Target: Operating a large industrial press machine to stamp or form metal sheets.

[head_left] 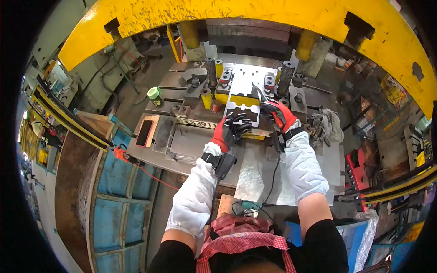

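Note:
Both my hands wear red and black work gloves with white sleeve covers and a black strap at each wrist. My left hand (233, 127) grips the near edge of a flat, notched sheet-metal piece (243, 110) lying on the die of a press. My right hand (276, 113) is closed on a thin metal hook tool (260, 93) whose tip reaches over the bright plate in the die (243, 82). Yellow blocks and dark guide posts (286, 76) stand around the die.
The yellow press frame (246, 18) arches overhead. A green cup (155, 93) and a red-rimmed tray (145, 132) sit left of the die. A grey rag (327, 125) lies to the right. A steel sheet (259, 173) lies on the table in front of me, blue crates (123, 182) at lower left.

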`<state>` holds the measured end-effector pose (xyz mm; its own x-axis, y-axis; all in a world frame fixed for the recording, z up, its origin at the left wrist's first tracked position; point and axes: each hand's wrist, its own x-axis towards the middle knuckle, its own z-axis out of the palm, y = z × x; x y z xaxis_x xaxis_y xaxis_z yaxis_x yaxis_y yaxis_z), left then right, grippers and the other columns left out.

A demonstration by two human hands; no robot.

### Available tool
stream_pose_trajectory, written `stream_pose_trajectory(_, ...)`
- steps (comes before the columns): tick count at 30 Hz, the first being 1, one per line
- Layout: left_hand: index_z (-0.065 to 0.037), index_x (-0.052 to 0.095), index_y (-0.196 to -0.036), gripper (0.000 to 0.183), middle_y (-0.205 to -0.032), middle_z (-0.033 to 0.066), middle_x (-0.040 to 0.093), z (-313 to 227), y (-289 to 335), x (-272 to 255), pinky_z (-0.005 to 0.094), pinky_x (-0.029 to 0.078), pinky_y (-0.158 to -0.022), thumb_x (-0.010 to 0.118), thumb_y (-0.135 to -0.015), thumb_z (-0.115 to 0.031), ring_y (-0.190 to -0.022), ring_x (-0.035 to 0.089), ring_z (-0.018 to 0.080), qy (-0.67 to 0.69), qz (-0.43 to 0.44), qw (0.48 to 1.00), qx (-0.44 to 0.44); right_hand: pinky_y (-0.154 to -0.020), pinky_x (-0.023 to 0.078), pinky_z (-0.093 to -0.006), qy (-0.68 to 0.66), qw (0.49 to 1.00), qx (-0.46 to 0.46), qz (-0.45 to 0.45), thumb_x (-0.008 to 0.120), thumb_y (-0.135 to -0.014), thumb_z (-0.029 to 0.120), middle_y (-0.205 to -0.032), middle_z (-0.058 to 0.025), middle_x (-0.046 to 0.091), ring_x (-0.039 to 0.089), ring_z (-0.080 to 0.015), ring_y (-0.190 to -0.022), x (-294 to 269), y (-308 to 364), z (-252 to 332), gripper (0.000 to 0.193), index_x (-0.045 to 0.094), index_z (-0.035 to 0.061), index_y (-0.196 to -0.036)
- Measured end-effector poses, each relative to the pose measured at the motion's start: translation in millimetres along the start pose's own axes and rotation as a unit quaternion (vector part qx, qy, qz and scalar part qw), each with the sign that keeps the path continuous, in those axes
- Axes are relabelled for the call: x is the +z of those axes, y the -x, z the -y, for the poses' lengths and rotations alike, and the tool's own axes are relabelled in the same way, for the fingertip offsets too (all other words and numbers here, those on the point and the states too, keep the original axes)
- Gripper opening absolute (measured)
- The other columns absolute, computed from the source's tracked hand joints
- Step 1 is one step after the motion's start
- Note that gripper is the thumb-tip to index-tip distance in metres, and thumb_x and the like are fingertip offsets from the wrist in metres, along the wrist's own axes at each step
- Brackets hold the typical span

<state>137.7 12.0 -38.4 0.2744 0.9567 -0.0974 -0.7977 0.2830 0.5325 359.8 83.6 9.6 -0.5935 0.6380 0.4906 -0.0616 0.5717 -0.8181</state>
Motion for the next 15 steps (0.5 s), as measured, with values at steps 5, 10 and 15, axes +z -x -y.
stream_pose_trajectory(5,0.005,0.050,-0.114,0.048,-0.101,0.0170,0.061,10,-16,3,0.0432,0.050,-0.081,0.033,-0.094,-0.036,-0.086,0.061,0.0315,0.035,0.047,0.998,-0.009,-0.050,0.041,-0.0229,-0.219,0.935,0.252,-0.120,0.061,-0.083,0.024,-0.070,0.0018,0.056,0.050,-0.0057,-0.055,1,-7,-12,0.025,0.059,0.0015,-0.095)
stream_pose_trajectory(10,0.004,0.051,-0.113,0.047,-0.102,0.0168,0.060,7,-10,-16,0.0438,0.050,-0.081,0.034,-0.094,-0.035,-0.086,0.061,0.0327,0.012,0.001,0.999,0.046,-0.042,0.037,-0.0217,-0.244,0.895,0.191,-0.321,0.057,-0.085,0.008,-0.068,0.0006,0.052,0.045,-0.0072,-0.048,58,57,40,0.042,0.044,0.0085,-0.126)
stream_pose_trajectory(15,0.004,0.051,-0.113,0.049,-0.104,0.0185,0.060,13,-13,3,0.0451,0.049,-0.084,0.034,-0.093,-0.037,-0.088,0.060,0.0344,0.051,-0.026,0.998,0.017,-0.046,0.039,-0.0216,-0.106,0.801,0.251,-0.532,0.057,-0.082,0.003,-0.086,-0.0050,0.061,0.048,-0.0074,-0.054,83,215,55,0.048,0.043,0.0069,-0.128)
